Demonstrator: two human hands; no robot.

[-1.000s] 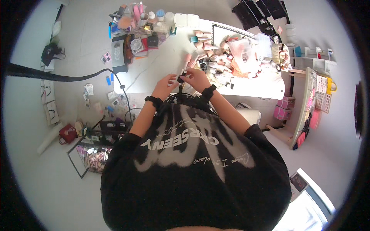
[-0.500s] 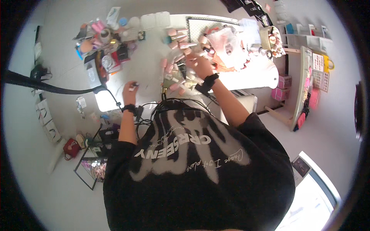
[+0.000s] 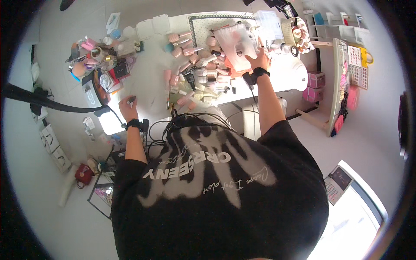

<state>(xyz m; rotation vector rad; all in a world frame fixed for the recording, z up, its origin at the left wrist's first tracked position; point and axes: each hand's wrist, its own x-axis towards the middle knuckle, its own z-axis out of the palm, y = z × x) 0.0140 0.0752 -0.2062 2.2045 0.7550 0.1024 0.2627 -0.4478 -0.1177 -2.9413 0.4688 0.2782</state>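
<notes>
My left hand point(image 3: 128, 107) is closed around a small dark object at its fingertips, too small to name. It hovers by the table's near left part. My right hand point(image 3: 260, 60) reaches over the table's right side with fingers spread, beside a translucent white plastic bag point(image 3: 234, 43). Its thumb lies at the bag's lower right edge; whether it touches the bag I cannot tell. Orange-pink material point(image 3: 237, 65) shows beneath the bag. To the left lie several pink and clear nail polish bottles point(image 3: 203, 73) and a black-capped bottle point(image 3: 189, 80).
A basket of small items point(image 3: 289, 32) and a clear plastic box point(image 3: 268, 24) stand at the far right. Cosmetics point(image 3: 93, 54) crowd the left, near a black-sided case point(image 3: 92, 93). A dark lamp arm point(image 3: 52, 99) crosses the left. Cables point(image 3: 190, 116) hang by my body.
My right hand has moved right, from above the bottles to beside the plastic bag. My left hand still holds the small dark object. The whole view has shifted slightly.
</notes>
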